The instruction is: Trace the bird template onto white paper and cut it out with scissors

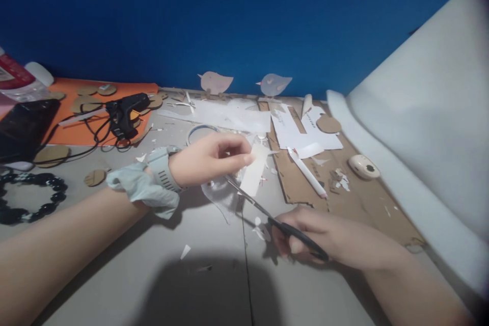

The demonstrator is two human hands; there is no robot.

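Observation:
My left hand (216,158) pinches a small white piece of paper (255,170) between thumb and fingers, above the middle of the floor. In my right hand (305,234) is a pair of scissors (263,208) with black handles. Their blades point up and left, passing by the lower left edge of the paper; I cannot tell whether they touch it. Under my left hand lies a crumpled clear plastic piece (225,198). White scraps (261,229) are scattered near the scissors.
Two paper birds (216,83) stand against the blue wall (244,20). A black glue gun (128,112) rests on orange paper (76,127) at left, beside cardboard discs and a beaded bracelet (34,183). At right, a cardboard sheet (344,214) carries a white pen (307,173) and cut paper (305,135).

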